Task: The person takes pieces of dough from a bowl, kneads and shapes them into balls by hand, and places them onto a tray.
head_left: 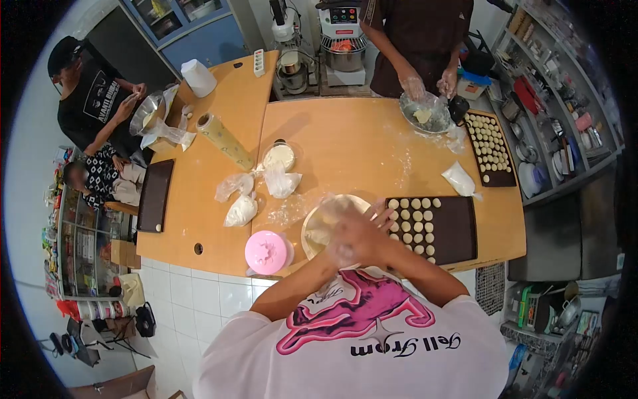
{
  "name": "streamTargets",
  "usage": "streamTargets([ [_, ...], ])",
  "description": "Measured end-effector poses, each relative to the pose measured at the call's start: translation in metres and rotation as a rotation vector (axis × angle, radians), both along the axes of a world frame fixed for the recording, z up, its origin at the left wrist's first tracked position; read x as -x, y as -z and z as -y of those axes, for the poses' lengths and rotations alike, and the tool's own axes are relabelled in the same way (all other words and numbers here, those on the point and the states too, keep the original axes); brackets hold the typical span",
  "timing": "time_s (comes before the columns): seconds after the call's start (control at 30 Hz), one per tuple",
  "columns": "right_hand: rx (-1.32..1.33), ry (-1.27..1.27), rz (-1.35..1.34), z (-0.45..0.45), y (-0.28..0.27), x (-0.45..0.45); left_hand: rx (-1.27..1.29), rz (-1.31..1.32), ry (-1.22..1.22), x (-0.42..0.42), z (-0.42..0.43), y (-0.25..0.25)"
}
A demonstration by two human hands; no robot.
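My two hands are crossed and pressed together over the right part of a pale round bowl [311, 234]. Stretched fingers of my left hand [379, 218] stick out toward the baking tray on the right. Lying over it, my right hand [353, 233] is smeared by motion. Whatever may sit between the palms is hidden. Pale dough shows inside the bowl. Just right of my hands, a dark baking tray [457, 229] carries rows of small round dough balls [417, 216] on its left half.
A pink-lidded container [266, 253] stands left of the bowl. Beyond are bags of white powder [240, 210], a plastic wrap roll [226, 141] and another filled tray [490, 149]. Across the table, a person's hands work over a metal bowl [425, 116]. Two more people are at left.
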State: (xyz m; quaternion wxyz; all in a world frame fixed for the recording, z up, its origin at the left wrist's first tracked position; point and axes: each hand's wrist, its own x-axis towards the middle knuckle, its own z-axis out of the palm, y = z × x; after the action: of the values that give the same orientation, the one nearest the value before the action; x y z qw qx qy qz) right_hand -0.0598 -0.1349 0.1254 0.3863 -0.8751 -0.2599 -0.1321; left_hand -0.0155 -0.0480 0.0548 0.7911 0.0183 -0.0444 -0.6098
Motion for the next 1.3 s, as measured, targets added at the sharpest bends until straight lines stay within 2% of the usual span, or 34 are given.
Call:
streamTargets([
  [0.03, 0.19, -0.092, -0.047, -0.009, -0.017, 0.007, 0.116, -0.06, 0.047, -0.002, 0.003, 0.001],
  [0.07, 0.125, -0.111, -0.074, -0.009, -0.017, 0.011, 0.05, -0.049, -0.023, -0.005, -0.001, 0.001],
  [0.13, -0.005, -0.148, -0.124, -0.002, -0.017, 0.018, -0.079, -0.024, -0.159, -0.016, -0.015, -0.057],
  [0.17, 0.081, 0.016, -0.094, 0.006, -0.015, 0.016, -0.1, 0.105, -0.185, -0.016, -0.021, -0.073],
  [0.2, 0.168, 0.181, -0.062, 0.017, -0.011, 0.009, -0.153, 0.122, -0.163, -0.013, -0.021, -0.071],
  [0.27, 0.198, 0.306, 0.024, 0.023, -0.007, 0.003, -0.253, 0.157, -0.127, 0.0, -0.017, -0.063],
  [0.3, 0.138, 0.265, 0.078, 0.019, -0.004, 0.002, -0.39, 0.32, -0.204, 0.014, -0.014, -0.086],
  [0.4, -0.055, 0.154, 0.236, -0.006, 0.004, 0.003, 0.081, -0.047, -0.016, -0.003, -0.001, 0.003],
  [0.43, -0.119, 0.12, 0.29, -0.012, 0.005, 0.002, -0.102, -0.034, -0.057, -0.009, -0.008, -0.021],
  [0.47, -0.099, 0.109, 0.178, -0.002, 0.001, 0.003, -0.288, -0.018, -0.087, -0.015, -0.014, -0.045],
  [0.53, -0.047, 0.102, -0.044, 0.016, -0.009, 0.005, -0.197, 0.103, -0.12, -0.013, -0.02, -0.055],
  [0.57, 0.099, 0.237, 0.027, 0.019, -0.01, 0.0, -0.222, 0.137, -0.111, -0.006, -0.018, -0.055],
  [0.63, 0.249, 0.233, 0.102, 0.017, -0.012, -0.002, -0.266, 0.207, -0.102, 0.011, -0.007, -0.052],
  [0.7, 0.236, -0.027, 0.1, -0.003, -0.011, 0.008, -0.012, -0.028, 0.028, -0.005, -0.003, -0.017],
  [0.73, 0.227, -0.153, 0.101, -0.01, -0.012, 0.012, 0.114, -0.143, 0.096, -0.013, 0.0, -0.021],
  [0.77, 0.178, -0.158, -0.001, -0.008, -0.016, 0.018, -0.173, 0.033, -0.059, -0.017, -0.007, -0.026],
  [0.83, 0.024, -0.007, -0.099, 0.02, 0.001, 0.013, -0.201, 0.168, -0.116, -0.015, -0.011, -0.062],
  [0.87, 0.062, 0.053, -0.033, 0.026, 0.008, 0.009, -0.216, 0.233, -0.145, -0.013, -0.013, -0.069],
  [0.9, 0.101, 0.118, 0.031, 0.028, 0.005, 0.004, -0.359, 0.19, -0.085, -0.006, -0.01, -0.067],
  [0.93, 0.138, 0.185, 0.092, 0.03, -0.001, -0.002, -0.26, 0.277, -0.097, -0.001, -0.005, -0.063],
  [1.0, 0.062, 0.006, 0.012, 0.014, -0.015, 0.002, -0.065, 0.449, -0.116, 0.009, 0.003, -0.047],
  [1.03, 0.25, -0.108, -0.054, 0.008, -0.016, 0.009, -0.003, 0.396, -0.122, 0.005, 0.003, -0.041],
  [1.07, 0.218, -0.124, -0.014, 0.008, -0.015, 0.011, 0.061, 0.343, -0.124, 0.002, 0.004, -0.035],
  [1.13, 0.158, -0.157, 0.063, 0.017, -0.007, 0.015, 0.113, -0.048, -0.129, -0.018, 0.0, -0.049],
  [1.17, 0.053, -0.05, -0.163, 0.03, 0.018, 0.015, -0.156, 0.022, -0.165, -0.016, -0.004, -0.067],
  [1.23, 0.087, 0.194, 0.037, 0.029, 0.004, 0.003, -0.154, 0.222, -0.11, 0.0, 0.002, -0.054],
  [1.3, 0.05, 0.216, 0.172, 0.016, -0.013, -0.001, 0.019, 0.272, -0.038, 0.007, 0.013, -0.036],
])
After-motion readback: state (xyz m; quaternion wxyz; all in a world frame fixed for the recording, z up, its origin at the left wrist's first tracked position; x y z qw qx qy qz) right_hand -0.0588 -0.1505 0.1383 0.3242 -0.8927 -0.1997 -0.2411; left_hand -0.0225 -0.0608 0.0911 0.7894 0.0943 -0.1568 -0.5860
